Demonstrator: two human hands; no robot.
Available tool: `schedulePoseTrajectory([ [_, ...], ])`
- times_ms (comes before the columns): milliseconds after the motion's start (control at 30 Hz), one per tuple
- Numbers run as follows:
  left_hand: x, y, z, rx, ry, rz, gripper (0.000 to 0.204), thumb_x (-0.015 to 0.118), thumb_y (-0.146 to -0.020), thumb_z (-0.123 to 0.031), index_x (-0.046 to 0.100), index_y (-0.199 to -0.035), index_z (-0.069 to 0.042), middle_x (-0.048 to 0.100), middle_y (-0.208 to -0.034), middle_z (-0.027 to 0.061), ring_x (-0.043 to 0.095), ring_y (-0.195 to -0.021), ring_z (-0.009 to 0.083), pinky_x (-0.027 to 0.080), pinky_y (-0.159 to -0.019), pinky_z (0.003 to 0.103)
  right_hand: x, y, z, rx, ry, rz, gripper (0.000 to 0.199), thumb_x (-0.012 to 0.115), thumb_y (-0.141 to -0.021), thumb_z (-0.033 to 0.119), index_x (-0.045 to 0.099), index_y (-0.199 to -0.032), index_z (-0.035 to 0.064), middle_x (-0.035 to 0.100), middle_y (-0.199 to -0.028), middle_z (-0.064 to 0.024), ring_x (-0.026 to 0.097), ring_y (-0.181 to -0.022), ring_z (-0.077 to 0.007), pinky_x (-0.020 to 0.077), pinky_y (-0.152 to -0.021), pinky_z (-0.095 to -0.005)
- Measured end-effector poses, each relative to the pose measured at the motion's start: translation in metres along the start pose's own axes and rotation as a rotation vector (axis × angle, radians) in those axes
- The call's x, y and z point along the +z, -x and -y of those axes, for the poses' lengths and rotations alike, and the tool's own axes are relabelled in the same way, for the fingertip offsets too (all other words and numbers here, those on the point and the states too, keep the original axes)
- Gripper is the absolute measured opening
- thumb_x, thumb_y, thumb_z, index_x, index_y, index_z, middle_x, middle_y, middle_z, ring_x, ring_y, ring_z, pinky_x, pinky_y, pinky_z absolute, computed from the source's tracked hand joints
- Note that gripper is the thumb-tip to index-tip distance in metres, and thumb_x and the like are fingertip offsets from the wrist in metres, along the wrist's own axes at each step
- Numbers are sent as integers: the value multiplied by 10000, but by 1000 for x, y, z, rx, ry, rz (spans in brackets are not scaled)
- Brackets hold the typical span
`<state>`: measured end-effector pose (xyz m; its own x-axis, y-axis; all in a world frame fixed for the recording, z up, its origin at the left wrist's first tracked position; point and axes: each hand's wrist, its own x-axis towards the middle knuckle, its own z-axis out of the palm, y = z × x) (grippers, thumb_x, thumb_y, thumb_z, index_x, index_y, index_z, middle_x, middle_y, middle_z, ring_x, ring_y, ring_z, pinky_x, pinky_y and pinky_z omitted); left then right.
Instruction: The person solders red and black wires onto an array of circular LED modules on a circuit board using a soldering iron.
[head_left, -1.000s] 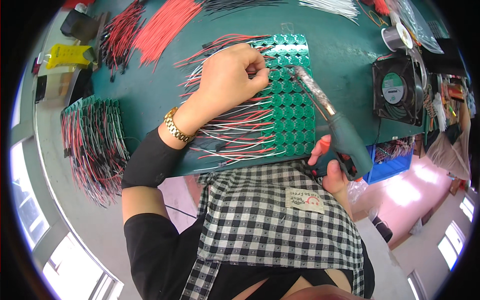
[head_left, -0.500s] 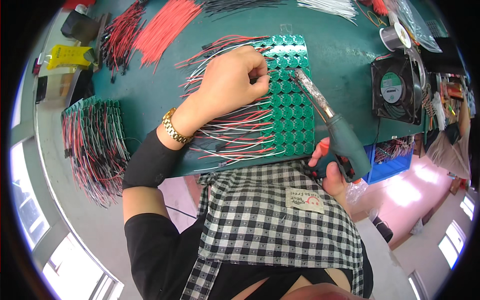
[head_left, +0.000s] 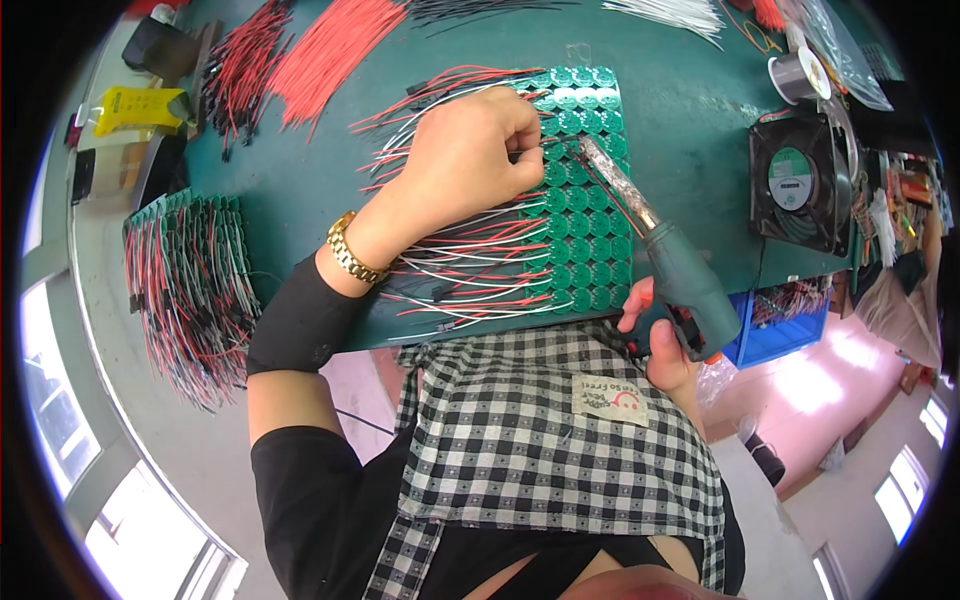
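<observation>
A panel of small round green circuit boards lies on the bench, with rows of red, black and white wires reaching left from it. Above its left edge is my left hand, thumb and forefinger pinched on a thin wire whose end just shows at the boards. My right hand grips a soldering gun with a dark green body, its fingers wrapped round the handle. The gun's whitish, scorched barrel slants up to the left, and the tip is over the panel close to my left fingertips.
Another wired panel hangs over the bench's left edge. Bundles of red wires, red-black wires and white wires lie at the back. To the right stand a black fan and a solder spool; a blue crate sits lower.
The soldering gun's tip has shifted slightly left, closer to my left fingertips. My left hand keeps its pinch in nearly the same place.
</observation>
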<state>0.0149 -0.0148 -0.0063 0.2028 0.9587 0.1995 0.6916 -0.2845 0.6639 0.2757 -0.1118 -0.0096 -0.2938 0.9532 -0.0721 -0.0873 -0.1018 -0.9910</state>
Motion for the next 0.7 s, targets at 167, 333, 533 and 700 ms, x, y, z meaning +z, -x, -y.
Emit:
schedulePoseTrajectory([
  [167,1,1,0,14,-36,-23,85,649,-647,-74,569,-666,-55,521,-651,39,539,-564,157,439,-518,281,-1,1,-4,-4,29,11,293,560,-832,181,532,-1065,5,559,-895,-77,556,-659,-122,457,-604,-254],
  [333,2,1,3,38,-37,-41,91,652,-648,-78,568,-671,-56,530,-653,41,544,-563,166,443,-522,288,0,6,-4,29,32,-9,441,567,-846,332,489,-1123,-2,552,-897,-104,551,-677,-147,455,-613,-268],
  [533,2,3,5,54,-58,-52,94,653,-645,-78,564,-667,-58,542,-655,42,543,-557,174,442,-521,290,4,5,-7,-25,-5,-21,574,554,-863,437,422,-1193,-14,545,-887,-125,540,-680,-163,456,-623,-279],
  [700,3,2,6,52,-75,-64,92,650,-638,-74,563,-664,-64,540,-655,46,547,-557,193,443,-517,303,-1,7,-9,-22,5,-7,584,548,-870,441,414,-1204,-19,545,-887,-126,541,-687,-164,456,-624,-281],
])
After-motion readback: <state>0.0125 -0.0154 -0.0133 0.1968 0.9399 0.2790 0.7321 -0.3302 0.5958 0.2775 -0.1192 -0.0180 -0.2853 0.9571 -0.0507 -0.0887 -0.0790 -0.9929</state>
